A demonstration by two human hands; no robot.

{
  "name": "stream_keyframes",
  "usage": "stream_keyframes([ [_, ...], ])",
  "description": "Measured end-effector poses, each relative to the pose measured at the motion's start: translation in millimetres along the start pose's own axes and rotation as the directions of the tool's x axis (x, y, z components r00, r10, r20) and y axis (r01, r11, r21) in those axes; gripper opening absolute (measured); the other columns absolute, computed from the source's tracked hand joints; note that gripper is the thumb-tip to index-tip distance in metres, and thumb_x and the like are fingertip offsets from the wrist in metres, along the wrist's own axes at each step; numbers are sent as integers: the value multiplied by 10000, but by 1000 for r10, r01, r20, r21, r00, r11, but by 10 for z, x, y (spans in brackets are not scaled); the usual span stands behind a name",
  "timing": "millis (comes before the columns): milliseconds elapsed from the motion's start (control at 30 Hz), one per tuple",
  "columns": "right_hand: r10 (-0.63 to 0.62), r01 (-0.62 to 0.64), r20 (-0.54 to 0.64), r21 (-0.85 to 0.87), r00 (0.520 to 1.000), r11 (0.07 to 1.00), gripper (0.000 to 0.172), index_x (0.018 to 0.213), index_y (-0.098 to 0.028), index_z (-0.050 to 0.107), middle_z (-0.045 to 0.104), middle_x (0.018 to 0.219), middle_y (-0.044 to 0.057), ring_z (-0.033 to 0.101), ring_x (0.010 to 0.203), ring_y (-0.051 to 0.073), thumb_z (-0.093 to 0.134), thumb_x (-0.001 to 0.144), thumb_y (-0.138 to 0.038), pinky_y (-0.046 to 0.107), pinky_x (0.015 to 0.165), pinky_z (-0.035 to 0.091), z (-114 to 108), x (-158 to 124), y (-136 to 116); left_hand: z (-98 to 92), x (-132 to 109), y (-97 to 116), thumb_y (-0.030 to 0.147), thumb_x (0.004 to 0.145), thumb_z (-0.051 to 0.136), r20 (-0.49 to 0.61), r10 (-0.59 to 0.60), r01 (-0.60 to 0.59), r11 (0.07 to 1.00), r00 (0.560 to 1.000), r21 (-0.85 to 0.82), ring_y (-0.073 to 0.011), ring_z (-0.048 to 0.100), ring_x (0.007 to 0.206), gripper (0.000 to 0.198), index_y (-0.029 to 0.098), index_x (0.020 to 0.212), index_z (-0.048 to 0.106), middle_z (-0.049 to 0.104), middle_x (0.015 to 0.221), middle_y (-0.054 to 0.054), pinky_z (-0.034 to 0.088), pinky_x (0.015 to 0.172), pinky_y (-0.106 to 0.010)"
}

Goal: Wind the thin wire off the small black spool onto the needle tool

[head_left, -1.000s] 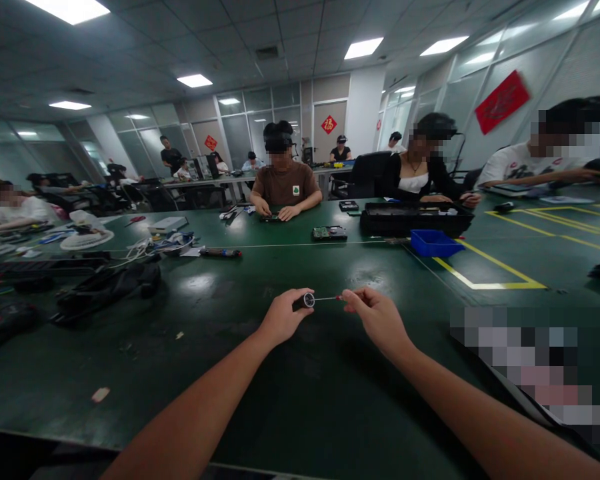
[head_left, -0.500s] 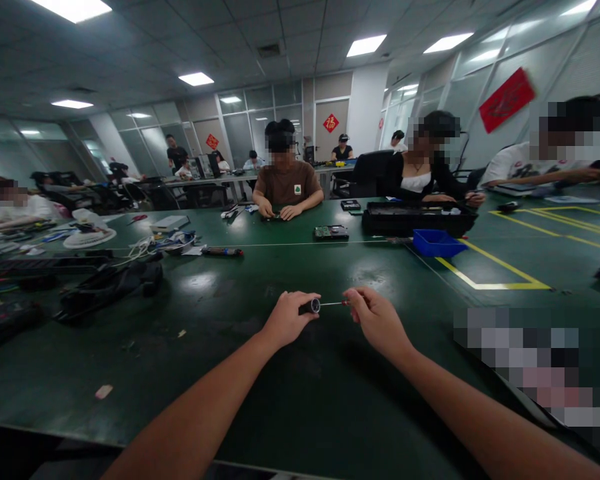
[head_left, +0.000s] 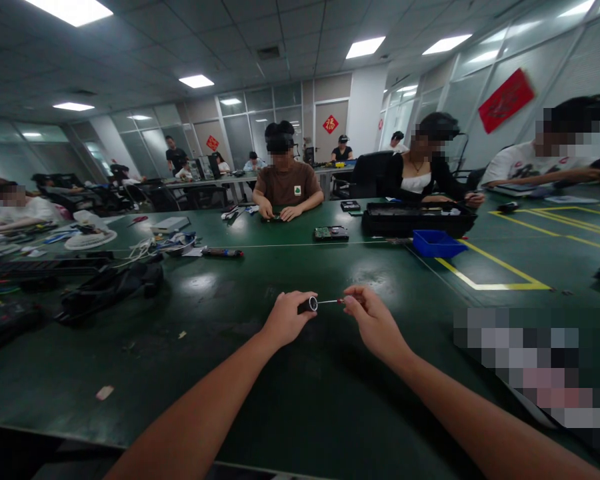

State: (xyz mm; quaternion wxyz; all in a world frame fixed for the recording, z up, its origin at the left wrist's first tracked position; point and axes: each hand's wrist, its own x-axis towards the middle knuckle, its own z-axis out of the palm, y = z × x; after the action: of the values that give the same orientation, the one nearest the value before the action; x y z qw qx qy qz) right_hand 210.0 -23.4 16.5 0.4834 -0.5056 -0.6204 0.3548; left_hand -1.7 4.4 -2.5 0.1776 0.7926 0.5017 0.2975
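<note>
Above the green table, my left hand [head_left: 291, 316] is closed around a short black cylinder [head_left: 308, 305]; its round, light-rimmed end faces me and to the right. Most of its body is hidden by my fingers. My right hand [head_left: 369, 313] pinches a screwdriver [head_left: 330, 302] by its small red handle, which is largely covered by the fingers. The thin metal shaft lies almost level and points left, its tip meeting the cylinder's rimmed end. Whether the tip sits inside or only touches the rim, I cannot tell.
A circuit-board drive [head_left: 331, 233] and a blue bin [head_left: 437, 244] lie ahead. Near the bin stands a long black tray [head_left: 420, 219]. Black cases [head_left: 113, 290], cables [head_left: 145, 248] and a pen-like tool [head_left: 223, 252] are on the left. Co-workers sit opposite.
Both hands have shifted very slightly, the cylinder and screwdriver moving a touch left and up. The grips stay the same.
</note>
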Motion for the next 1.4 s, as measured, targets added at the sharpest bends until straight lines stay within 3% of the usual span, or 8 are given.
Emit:
stream_keyframes([
  [233, 10, -9, 24, -51, 1000, 999, 361, 938, -222, 626, 642, 799, 28, 576, 674, 180, 430, 941, -525, 330, 662, 468, 18, 28, 55, 7, -12, 21, 283, 869, 662, 36, -14, 13, 1000, 999, 27, -255, 581, 1131, 396, 285, 1264, 626, 669, 1197, -47, 294, 1085, -507],
  [367, 15, -15, -20, 15, 1000, 1000, 289, 1059, -227, 603, 667, 901, 38, 608, 747, 192, 490, 903, -442, 332, 688, 484, 19, 41, 66, 13, -7, 14, 287, 861, 671, 13, -2, 2, 1000, 1000, 21, -255, 582, 1131, 404, 273, 1263, 625, 668, 1206, -54, 325, 1068, -483],
  [600, 32, -32, -27, -10, 999, 999, 298, 980, -223, 614, 589, 712, -3, 570, 657, 182, 443, 928, -462, 335, 657, 470, 17, 35, 60, 28, 0, -9, 303, 873, 659, 4, -20, 20, 1000, 1000, 23, -254, 575, 1145, 396, 277, 1267, 619, 666, 1210, -48, 284, 1102, -519],
  [767, 122, -97, -81, 262, 989, 960, 250, 927, -212, 615, 673, 863, 57, 642, 806, 215, 628, 831, -442, 401, 821, 527, 54, 79, 64, -22, -7, 76, 307, 881, 647, -2, -17, 17, 995, 1000, 99, -267, 569, 1152, 391, 264, 1268, 616, 672, 1193, -64, 229, 1129, -565],
  [867, 229, -198, 3, 514, 973, 835, 241, 891, -220, 618, 657, 809, 69, 654, 766, 226, 586, 854, -456, 447, 835, 557, 35, 151, 130, -63, -5, 121, 276, 902, 619, -23, 83, -79, 985, 996, 153, -246, 544, 1197, 408, 289, 1307, 582, 655, 1239, -50, 158, 1167, -550],
  [933, 282, -287, 93, 534, 955, 796, 219, 811, -230, 598, 620, 716, 60, 644, 693, 223, 550, 871, -435, 462, 813, 576, 6, 196, 181, -74, 8, 112, 267, 910, 606, -18, 105, -100, 978, 994, 181, -239, 535, 1206, 412, 301, 1319, 572, 649, 1248, -46, 142, 1174, -545],
  [1200, 326, -268, -1, 568, 945, 778, 137, 837, -218, 622, 631, 784, 46, 634, 712, 184, 603, 872, -350, 403, 821, 582, 10, 167, 178, -38, 40, -28, 276, 891, 634, 35, 12, -17, 988, 999, 156, -259, 553, 1163, 400, 290, 1290, 598, 663, 1190, -49, 197, 1137, -573],
  [1400, 253, -202, -32, 509, 967, 836, 243, 874, -198, 652, 655, 828, 50, 644, 742, 182, 672, 817, -433, 388, 793, 584, 60, 162, 212, -49, 35, 56, 252, 855, 675, 29, 28, -30, 997, 999, 74, -255, 590, 1060, 365, 248, 1219, 643, 687, 1130, -63, 388, 1010, -457],
])
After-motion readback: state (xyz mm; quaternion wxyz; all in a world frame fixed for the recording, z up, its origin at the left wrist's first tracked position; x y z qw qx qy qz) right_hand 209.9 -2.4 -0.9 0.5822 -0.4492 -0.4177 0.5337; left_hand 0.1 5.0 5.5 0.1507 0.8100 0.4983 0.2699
